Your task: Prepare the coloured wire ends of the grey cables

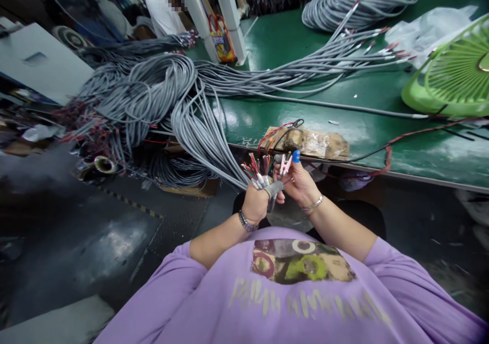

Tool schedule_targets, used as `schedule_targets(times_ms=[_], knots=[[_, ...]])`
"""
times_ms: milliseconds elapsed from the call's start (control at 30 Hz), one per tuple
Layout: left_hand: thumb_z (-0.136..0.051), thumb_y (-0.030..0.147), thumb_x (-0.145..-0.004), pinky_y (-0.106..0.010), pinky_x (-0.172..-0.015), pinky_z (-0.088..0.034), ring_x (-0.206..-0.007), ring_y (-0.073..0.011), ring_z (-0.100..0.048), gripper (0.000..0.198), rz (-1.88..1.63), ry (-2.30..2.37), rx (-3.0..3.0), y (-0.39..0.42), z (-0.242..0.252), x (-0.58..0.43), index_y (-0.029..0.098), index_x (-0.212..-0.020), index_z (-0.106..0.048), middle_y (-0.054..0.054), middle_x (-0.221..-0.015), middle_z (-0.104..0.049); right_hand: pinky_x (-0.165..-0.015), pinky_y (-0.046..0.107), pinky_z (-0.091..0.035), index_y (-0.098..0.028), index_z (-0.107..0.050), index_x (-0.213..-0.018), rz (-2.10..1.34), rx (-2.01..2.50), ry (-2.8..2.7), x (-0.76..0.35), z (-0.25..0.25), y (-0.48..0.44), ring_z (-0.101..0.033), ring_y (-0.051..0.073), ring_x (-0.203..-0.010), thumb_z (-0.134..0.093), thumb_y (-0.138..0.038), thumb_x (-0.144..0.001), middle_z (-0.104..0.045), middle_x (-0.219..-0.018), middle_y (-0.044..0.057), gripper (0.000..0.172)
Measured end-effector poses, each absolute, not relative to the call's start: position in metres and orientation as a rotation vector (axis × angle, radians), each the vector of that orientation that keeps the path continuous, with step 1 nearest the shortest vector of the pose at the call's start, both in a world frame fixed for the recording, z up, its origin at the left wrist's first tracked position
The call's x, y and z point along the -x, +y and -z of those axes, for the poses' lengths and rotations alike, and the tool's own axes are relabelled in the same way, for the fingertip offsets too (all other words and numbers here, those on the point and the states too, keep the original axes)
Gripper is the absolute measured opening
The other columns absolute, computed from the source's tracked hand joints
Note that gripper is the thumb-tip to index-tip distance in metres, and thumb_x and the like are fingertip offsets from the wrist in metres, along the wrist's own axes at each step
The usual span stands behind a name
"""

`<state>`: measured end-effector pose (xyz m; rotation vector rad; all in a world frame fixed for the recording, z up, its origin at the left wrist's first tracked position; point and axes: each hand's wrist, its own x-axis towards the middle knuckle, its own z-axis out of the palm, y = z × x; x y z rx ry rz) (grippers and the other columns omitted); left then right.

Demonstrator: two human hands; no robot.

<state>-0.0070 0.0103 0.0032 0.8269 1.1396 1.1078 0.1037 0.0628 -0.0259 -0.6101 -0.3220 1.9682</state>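
Observation:
My left hand (256, 201) is closed round a bundle of grey cables (233, 173) near their ends. Stripped coloured wires (256, 167), red, green and others, fan out above the fist. A grey wrap (274, 187) covers a digit of this hand. Just to the right, my right hand (303, 185) pinches a small pink-and-white piece (285, 165), whose exact kind I cannot make out. One fingertip of that hand wears a blue cover (296, 156). A few thin wires lie between the two hands, and part of the right fingers is hidden.
A green bench (260, 115) carries long grey cable coils (153, 84) and another coil (362, 3). A taped cardboard block (321, 143) with leads lies at the front edge. A green fan (458, 74) stands right. A person (162, 10) is at the back left.

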Motion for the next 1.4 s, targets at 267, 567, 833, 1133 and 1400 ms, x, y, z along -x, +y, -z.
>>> schedule_targets(times_ms=[267, 567, 833, 1133, 1400], knots=[[-0.082, 0.043, -0.062, -0.025, -0.046, -0.053, -0.041, -0.0118, -0.057, 0.038, -1.102, 1.136, -0.847, 0.008, 0.001, 0.010, 0.014, -0.059, -0.058, 0.000, -0.048, -0.061, -0.041, 0.028, -0.047, -0.020, -0.062, -0.083, -2.011, 0.538, -0.423, -0.111, 0.038, 0.058, -0.056, 0.015, -0.048, -0.055, -0.078, -0.073, -0.067, -0.071, 0.002, 0.059], [-0.075, 0.044, -0.071, -0.025, -0.052, -0.053, -0.046, -0.0121, -0.060, 0.032, -1.090, 1.175, -0.997, -0.006, 0.017, 0.022, 0.014, -0.063, -0.064, -0.002, -0.055, -0.066, -0.057, 0.024, -0.045, -0.017, -0.069, -0.082, -1.887, 0.700, -0.899, -0.139, 0.048, 0.024, -0.052, 0.009, -0.057, -0.085, -0.047, -0.061, -0.063, -0.070, 0.000, 0.040], [-0.079, 0.038, -0.068, -0.025, -0.053, -0.052, -0.049, -0.0133, -0.062, 0.026, -0.897, 1.126, -1.167, -0.005, 0.011, 0.030, 0.014, -0.065, -0.067, -0.004, -0.057, -0.068, -0.052, 0.027, -0.039, -0.018, -0.065, -0.074, -1.761, 0.761, -1.141, -0.130, 0.021, 0.016, -0.055, 0.013, -0.051, -0.078, -0.044, -0.072, -0.063, -0.057, 0.000, 0.030], [-0.077, 0.042, -0.069, -0.026, -0.051, -0.052, -0.046, -0.0130, -0.060, 0.032, -1.115, 1.137, -0.963, -0.008, 0.019, 0.028, 0.014, -0.063, -0.062, -0.002, -0.054, -0.066, -0.050, 0.024, -0.037, -0.017, -0.066, -0.072, -1.717, 0.821, -0.985, -0.125, 0.033, 0.017, -0.045, 0.008, -0.050, -0.082, -0.045, -0.068, -0.056, -0.056, -0.003, 0.032], [-0.079, 0.042, -0.065, -0.025, -0.050, -0.052, -0.043, -0.0118, -0.058, 0.035, -1.160, 1.169, -0.881, -0.006, 0.013, 0.022, 0.015, -0.060, -0.059, 0.000, -0.050, -0.063, -0.051, 0.025, -0.039, -0.018, -0.069, -0.078, -1.729, 0.828, -0.970, -0.125, 0.030, 0.016, -0.047, 0.009, -0.051, -0.083, -0.042, -0.066, -0.058, -0.059, -0.002, 0.030]])
